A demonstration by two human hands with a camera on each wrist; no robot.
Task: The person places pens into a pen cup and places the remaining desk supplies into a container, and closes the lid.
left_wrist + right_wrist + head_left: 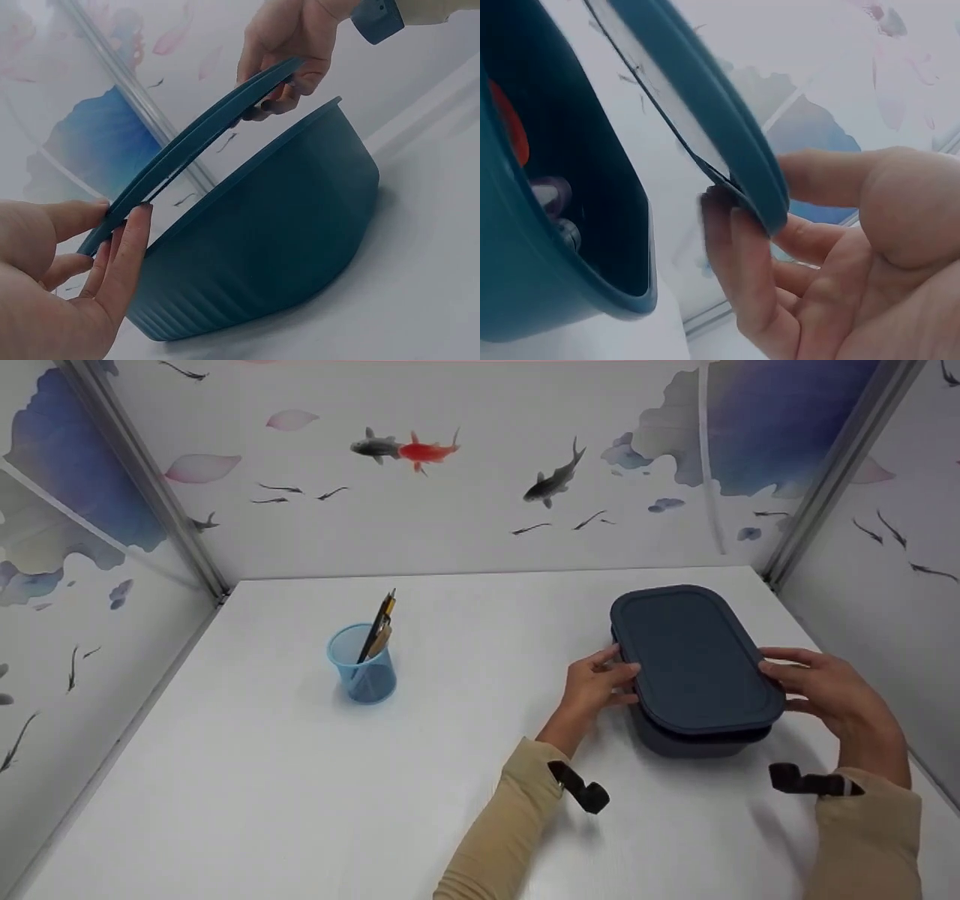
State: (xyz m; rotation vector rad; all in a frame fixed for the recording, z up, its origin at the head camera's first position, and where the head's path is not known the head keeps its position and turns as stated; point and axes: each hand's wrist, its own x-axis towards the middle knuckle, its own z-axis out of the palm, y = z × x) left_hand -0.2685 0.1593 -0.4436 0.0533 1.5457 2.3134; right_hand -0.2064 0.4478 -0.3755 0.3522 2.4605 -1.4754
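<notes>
A dark blue rectangular lid (694,660) with rounded corners is held just above a matching deep box (694,745) on the right of the table. My left hand (596,682) pinches the lid's left edge between thumb and fingers. At the opposite edge, my right hand (825,686) pinches the lid, thumb on top and fingers beneath. A gap between the lid and the box rim (247,176) shows in the left wrist view. Inside the box, the right wrist view reveals an orange-red item (510,124) and small rounded items, one of them purple (551,196).
A light blue translucent cup (367,671) stands on the left of the white table (247,780), holding pens (379,622) and a brown-handled item. White panels with painted fish and leaves (480,532) enclose the table's back and sides.
</notes>
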